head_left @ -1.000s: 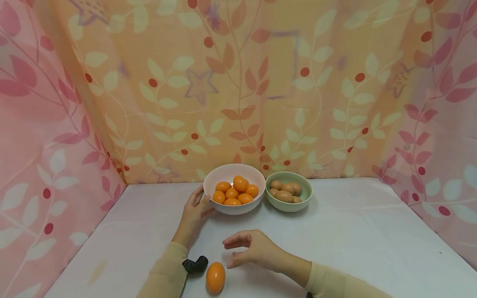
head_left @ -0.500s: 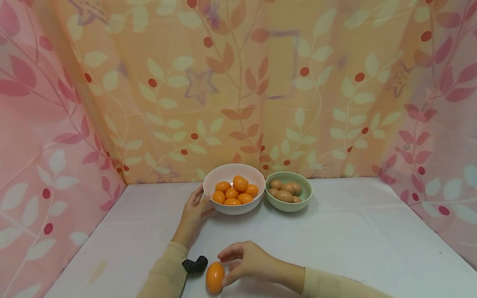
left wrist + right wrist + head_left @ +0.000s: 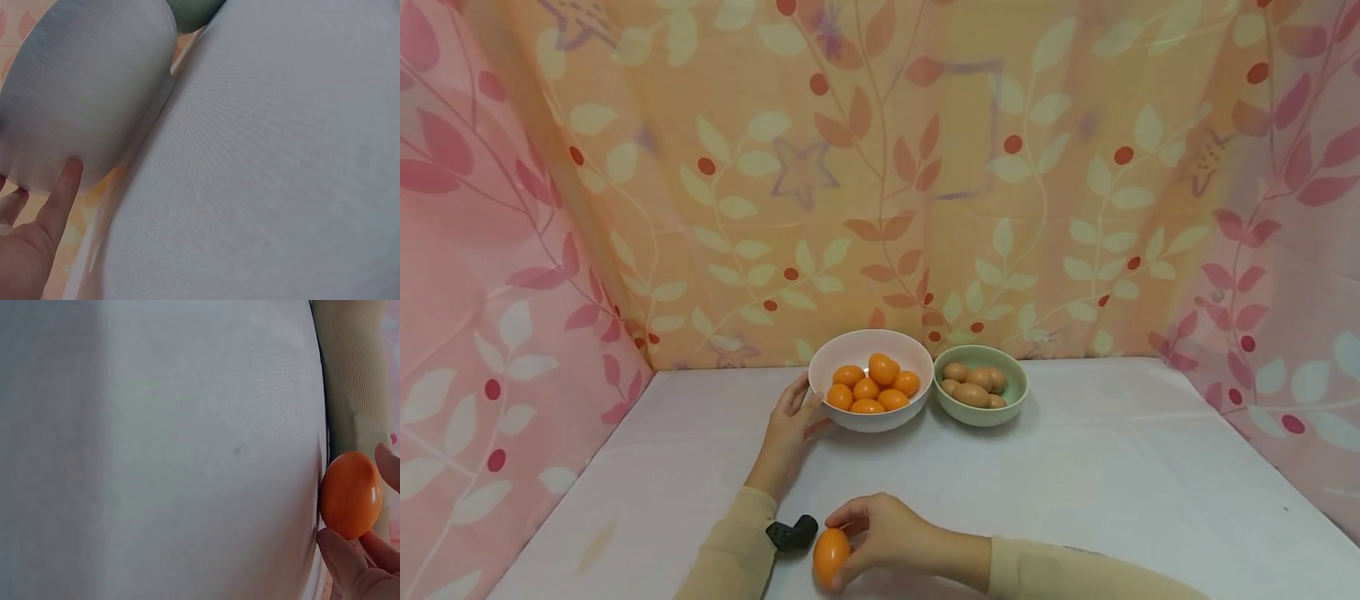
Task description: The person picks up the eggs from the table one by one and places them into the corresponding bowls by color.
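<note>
My left hand (image 3: 787,423) rests against the left side of a white bowl (image 3: 874,423). In the left wrist view, its thumb (image 3: 65,187) lies extended against the outer wall of the bowl (image 3: 94,81). Inside the bowl are several glossy orange eggs (image 3: 867,389). Close to the near edge, my right hand (image 3: 883,537) pinches a single orange egg (image 3: 831,557), with the thumb at its lower side and a finger at its top. In the right wrist view this egg (image 3: 351,495) sits low at the tablecloth, between thumb and fingers.
A green bowl (image 3: 992,417) with several brown eggs (image 3: 972,395) stands beside the white bowl. A black curved piece (image 3: 792,533) sits at the left sleeve, close to the single egg. Patterned cloth (image 3: 880,167) hangs behind the white table (image 3: 1112,467).
My right hand has moved left and toward the near edge, and its thumb and fingers have come round the single orange egg. The left hand and both bowls have stayed put.
</note>
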The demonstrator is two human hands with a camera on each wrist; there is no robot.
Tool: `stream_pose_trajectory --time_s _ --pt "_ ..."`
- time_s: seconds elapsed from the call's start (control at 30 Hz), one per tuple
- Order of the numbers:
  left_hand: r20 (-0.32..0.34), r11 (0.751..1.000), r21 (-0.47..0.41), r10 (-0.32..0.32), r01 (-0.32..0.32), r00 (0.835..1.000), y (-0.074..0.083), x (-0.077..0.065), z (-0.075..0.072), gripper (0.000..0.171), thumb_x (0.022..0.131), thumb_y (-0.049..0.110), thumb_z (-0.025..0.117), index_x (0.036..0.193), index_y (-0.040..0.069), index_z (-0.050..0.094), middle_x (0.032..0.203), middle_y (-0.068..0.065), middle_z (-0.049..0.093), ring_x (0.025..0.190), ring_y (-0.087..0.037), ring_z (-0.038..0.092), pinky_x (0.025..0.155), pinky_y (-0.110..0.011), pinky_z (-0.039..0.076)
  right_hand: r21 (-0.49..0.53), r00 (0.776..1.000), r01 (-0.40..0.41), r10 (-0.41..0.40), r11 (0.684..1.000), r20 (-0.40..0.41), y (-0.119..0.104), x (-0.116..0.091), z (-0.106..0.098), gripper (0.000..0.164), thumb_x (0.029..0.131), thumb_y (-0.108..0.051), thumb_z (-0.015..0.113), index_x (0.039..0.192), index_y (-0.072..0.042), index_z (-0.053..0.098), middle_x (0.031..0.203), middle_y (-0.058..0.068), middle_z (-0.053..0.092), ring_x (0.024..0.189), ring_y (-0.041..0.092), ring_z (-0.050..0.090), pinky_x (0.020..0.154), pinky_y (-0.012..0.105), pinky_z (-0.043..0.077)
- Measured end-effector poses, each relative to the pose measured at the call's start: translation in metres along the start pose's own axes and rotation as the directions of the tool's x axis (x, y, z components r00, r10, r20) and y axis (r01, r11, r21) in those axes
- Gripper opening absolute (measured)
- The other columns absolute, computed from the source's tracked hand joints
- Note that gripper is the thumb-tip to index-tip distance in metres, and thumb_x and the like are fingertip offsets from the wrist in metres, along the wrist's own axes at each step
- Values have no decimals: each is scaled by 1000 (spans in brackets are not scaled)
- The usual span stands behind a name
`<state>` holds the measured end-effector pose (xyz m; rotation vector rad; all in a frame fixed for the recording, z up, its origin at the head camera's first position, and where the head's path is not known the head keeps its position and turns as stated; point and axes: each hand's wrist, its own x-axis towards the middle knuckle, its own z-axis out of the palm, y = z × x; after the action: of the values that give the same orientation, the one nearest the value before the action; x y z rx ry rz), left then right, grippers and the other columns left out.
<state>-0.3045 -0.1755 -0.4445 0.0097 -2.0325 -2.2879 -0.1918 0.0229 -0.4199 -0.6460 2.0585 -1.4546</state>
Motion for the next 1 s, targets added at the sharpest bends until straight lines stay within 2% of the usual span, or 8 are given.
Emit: stream_pose_trajectory --time_s 0.13,0.33,0.53,0.67,1.0 --pt "-1 1000 -18 -3 3 1000 1 1 0 57 102 23 56 155 19 33 163 -3 30 140 -27 45 104 -47 53 -34 1000 -12 12 999 -16 -2 2 2 44 69 4 84 110 -6 73 105 -1 76 95 6 66 93 21 54" --pt "5 1000 -23 10 -9 1000 1 0 1 59 102 21 56 156 16 31 164 -6 29 140 -31 45 105 -50 52 -29 999 -45 44 999 -25 -4 5 3 41 69 3 84 107 -7 75 101 -1 76 95 8 67 98 29 54" --pt "15 1000 -8 13 -13 1000 0 -1 -1 59 103 23 55 156 15 30 164 -8 28 142 -32 42 106 -51 50 -25 998 -49 48 998 -30 -2 6 6 40 67 6 82 104 -7 74 98 -1 76 91 8 65 95 25 53" --pt "12 1000 6 5 -5 1000 -1 -2 -2 60 103 23 56 156 15 30 164 -7 27 142 -31 42 105 -49 51 -25 998 -67 66 997 -21 -1 6 7 41 67 7 81 103 -9 74 97 -2 74 90 8 64 94 27 54" --pt "20 1000 -7 4 -4 1000 1 -1 0 61 103 24 56 156 15 29 165 -7 26 142 -31 42 107 -51 50 -32 998 -66 65 997 -9 -1 8 6 39 67 7 81 102 -9 74 96 -2 74 89 8 64 91 25 55"
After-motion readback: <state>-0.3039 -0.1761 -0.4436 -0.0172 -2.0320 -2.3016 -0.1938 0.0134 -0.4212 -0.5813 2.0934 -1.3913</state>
